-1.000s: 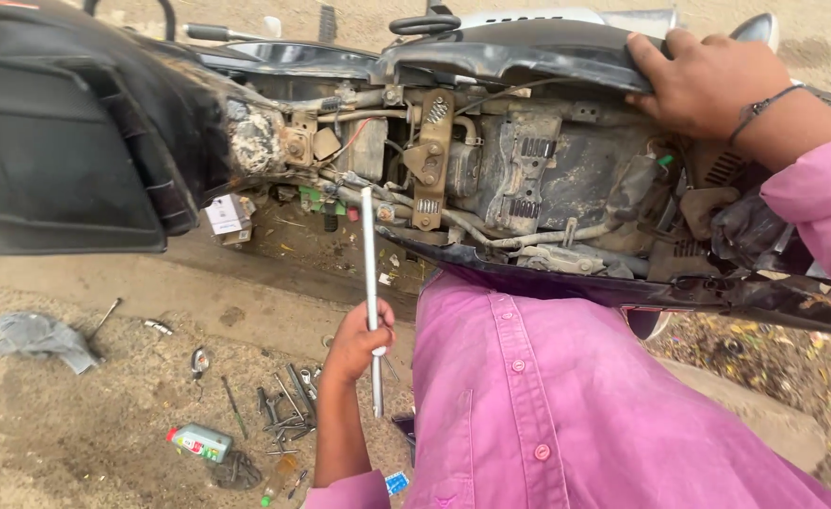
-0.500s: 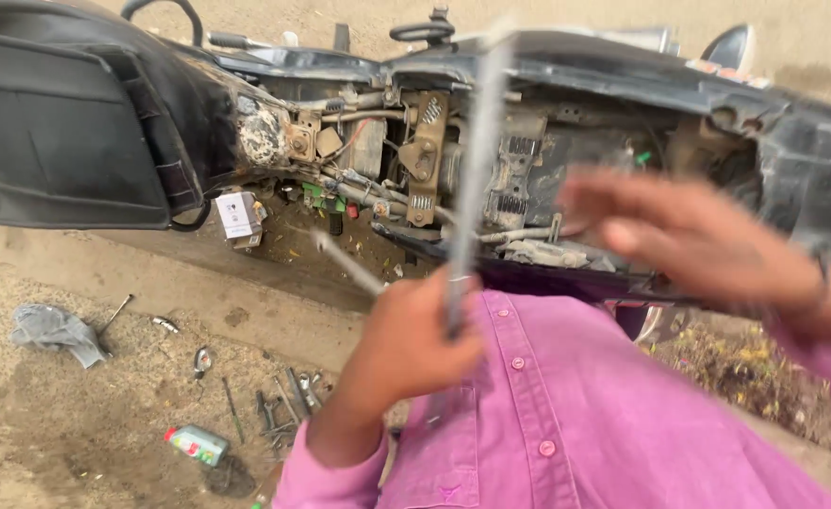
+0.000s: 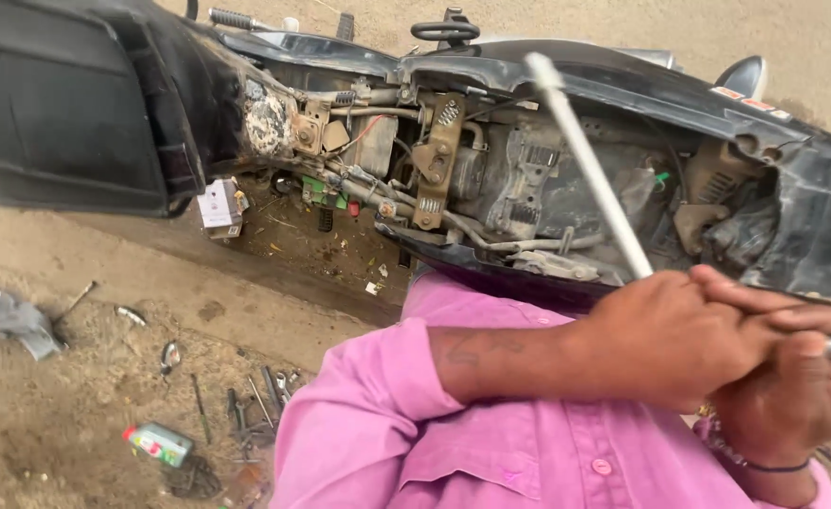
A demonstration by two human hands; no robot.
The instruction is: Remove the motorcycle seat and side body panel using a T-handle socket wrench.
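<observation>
- Closest to me, over my pink buttoned shirt, my left hand and right hand meet, both clenched around a long silver metal rod.
- From my fists the rod slants up and left, its tip over the scooter's upper edge; a short end pokes out past my right fingers.
- Beyond it sits the opened black scooter body, dusty engine parts and cables exposed.
- Down left on the sandy ground lie scattered metal hand tools, a small green bottle and a grey rag.
</observation>
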